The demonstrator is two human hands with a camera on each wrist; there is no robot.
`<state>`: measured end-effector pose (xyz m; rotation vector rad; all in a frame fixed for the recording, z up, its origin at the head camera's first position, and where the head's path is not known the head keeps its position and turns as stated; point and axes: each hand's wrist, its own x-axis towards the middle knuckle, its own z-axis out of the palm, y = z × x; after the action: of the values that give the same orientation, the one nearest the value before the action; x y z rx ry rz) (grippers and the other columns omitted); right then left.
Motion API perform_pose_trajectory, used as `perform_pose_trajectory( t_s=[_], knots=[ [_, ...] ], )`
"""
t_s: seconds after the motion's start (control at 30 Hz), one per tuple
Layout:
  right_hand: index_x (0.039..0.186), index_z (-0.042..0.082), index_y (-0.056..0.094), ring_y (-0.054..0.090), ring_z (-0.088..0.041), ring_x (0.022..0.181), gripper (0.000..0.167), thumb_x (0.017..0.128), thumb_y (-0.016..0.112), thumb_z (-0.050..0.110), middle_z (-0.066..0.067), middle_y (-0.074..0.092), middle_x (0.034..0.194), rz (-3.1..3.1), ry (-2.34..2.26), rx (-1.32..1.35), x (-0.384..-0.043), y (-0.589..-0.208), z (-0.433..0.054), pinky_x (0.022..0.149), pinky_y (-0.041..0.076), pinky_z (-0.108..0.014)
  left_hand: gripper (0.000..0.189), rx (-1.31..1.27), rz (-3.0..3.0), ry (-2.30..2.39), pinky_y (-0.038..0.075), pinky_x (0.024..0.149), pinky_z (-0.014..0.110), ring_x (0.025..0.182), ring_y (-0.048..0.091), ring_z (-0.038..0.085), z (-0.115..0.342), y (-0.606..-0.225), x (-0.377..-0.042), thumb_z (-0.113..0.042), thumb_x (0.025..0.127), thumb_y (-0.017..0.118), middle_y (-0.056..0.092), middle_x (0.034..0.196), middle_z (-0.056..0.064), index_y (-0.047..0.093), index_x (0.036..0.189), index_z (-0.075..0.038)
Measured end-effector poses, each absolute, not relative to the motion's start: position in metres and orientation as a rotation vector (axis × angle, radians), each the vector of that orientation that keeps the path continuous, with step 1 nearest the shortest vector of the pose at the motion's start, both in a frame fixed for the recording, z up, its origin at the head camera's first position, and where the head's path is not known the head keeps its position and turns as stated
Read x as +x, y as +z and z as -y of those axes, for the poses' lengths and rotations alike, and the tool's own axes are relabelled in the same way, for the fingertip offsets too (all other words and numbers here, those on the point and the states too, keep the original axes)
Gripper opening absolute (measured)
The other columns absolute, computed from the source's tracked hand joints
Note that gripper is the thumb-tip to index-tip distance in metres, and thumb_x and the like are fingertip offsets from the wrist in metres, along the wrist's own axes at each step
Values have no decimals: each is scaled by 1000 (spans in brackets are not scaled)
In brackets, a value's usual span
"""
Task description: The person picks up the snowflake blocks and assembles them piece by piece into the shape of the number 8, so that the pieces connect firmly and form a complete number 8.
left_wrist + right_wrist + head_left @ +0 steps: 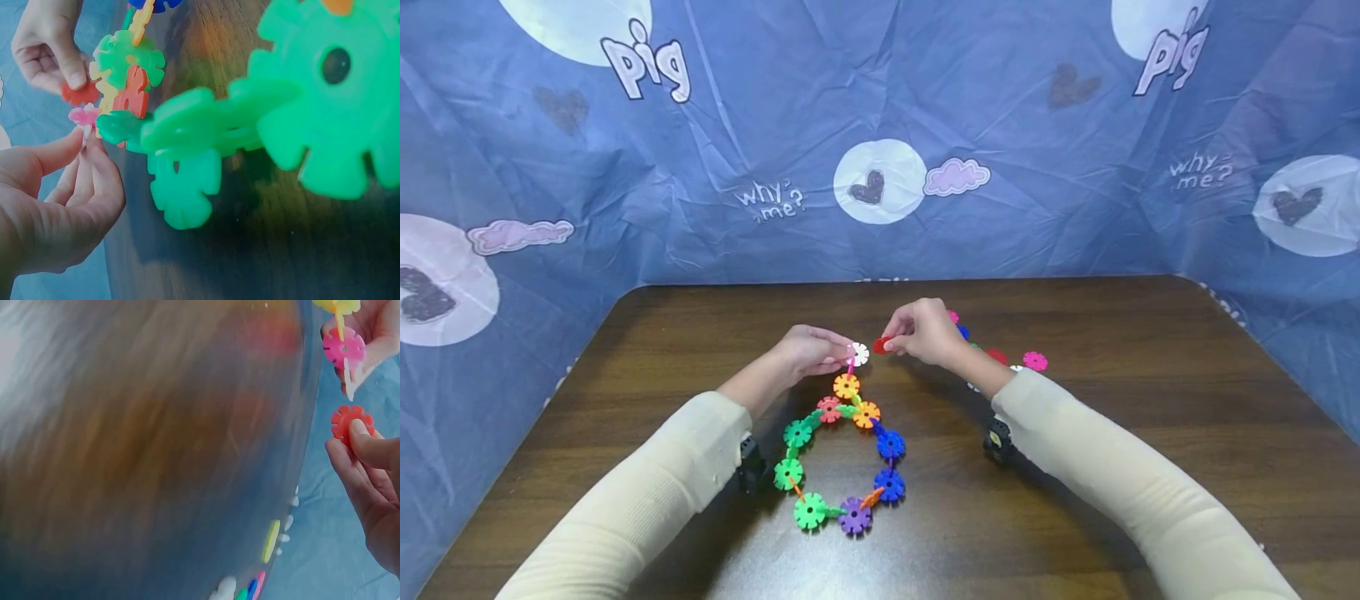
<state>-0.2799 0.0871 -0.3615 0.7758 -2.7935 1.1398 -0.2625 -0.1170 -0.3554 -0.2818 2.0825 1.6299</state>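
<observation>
My left hand [811, 350] pinches a white notched disc [860, 354] between thumb and fingers. The white disc slots onto a pink disc [344, 348], which joins an orange disc [846, 386] at the top of a ring of linked snowflake discs. Green, purple, blue, orange and red pieces make up that ring, with a purple disc [855, 517] at its near side. Just right of the white disc, my right hand [922, 331] pinches a red notched disc [352, 423] between thumb and fingers. A small gap separates the red disc from the white one.
Loose discs lie beyond the right forearm, among them a pink disc [1035, 361] and a red disc [997, 356]; the arm partly hides them. The brown wooden table [1150, 400] ends at a blue printed cloth [790, 225] behind it.
</observation>
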Motion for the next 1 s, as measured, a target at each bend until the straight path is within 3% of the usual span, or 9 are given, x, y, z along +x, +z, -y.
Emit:
perform_pose_trajectory(
  t_s=[0.1, 0.2, 0.33, 0.47, 0.63, 0.8, 1.0],
  knots=[
    [76, 3, 73, 65, -9, 55, 9, 77, 80, 9, -11, 74, 73, 2755, 1139, 787, -280, -363, -83, 49, 51, -20, 33, -292, -2070, 1627, 54, 92, 29, 68, 64, 4, 116, -354, -263, -7, 91, 63, 66, 74, -3, 61, 122, 4],
    [75, 4, 74, 63, -9, 55, 9, 77, 80, 10, -9, 74, 72, 2746, 1140, 798, -280, -363, -80, 49, 50, -20, 32, -305, -2067, 1628, 54, 94, 30, 69, 64, 5, 116, -353, -263, -7, 91, 64, 66, 75, -3, 61, 121, 3],
    [74, 5, 74, 63, -9, 55, 9, 76, 80, 11, -9, 74, 71, 2732, 1162, 813, -280, -365, -76, 48, 48, -19, 32, -322, -2067, 1637, 57, 77, 20, 66, 63, 4, 115, -353, -261, -5, 91, 63, 65, 71, -4, 61, 122, 5],
    [73, 4, 75, 66, -9, 58, 8, 76, 80, 9, -10, 74, 72, 2716, 1221, 836, -279, -366, -72, 49, 48, -18, 33, -352, -2076, 1650, 49, 58, 13, 59, 58, 2, 114, -356, -259, -3, 92, 60, 62, 62, -7, 60, 123, 7],
    [74, 2, 75, 70, -14, 61, 6, 76, 80, 6, -13, 74, 73, 2703, 1321, 801, -279, -366, -69, 49, 48, -18, 33, -400, -2085, 1667, 44, 52, 13, 55, 53, 2, 114, -357, -258, -5, 92, 61, 60, 59, -7, 60, 123, 6],
    [76, 5, 76, 70, -11, 63, 6, 76, 81, 9, -10, 75, 74, 2735, 1291, 810, -281, -368, -71, 52, 50, -20, 32, -413, -2067, 1639, 50, 59, 14, 60, 57, 3, 114, -356, -257, -6, 92, 62, 63, 65, -5, 62, 121, 4],
    [76, 8, 76, 71, -8, 70, 6, 75, 82, 10, -5, 75, 76, 2722, 1256, 933, -283, -367, -75, 67, 57, -21, 31, -323, -2074, 1506, 57, 74, 20, 66, 60, 5, 115, -350, -258, -10, 92, 62, 64, 73, -4, 62, 121, 3]
  ],
)
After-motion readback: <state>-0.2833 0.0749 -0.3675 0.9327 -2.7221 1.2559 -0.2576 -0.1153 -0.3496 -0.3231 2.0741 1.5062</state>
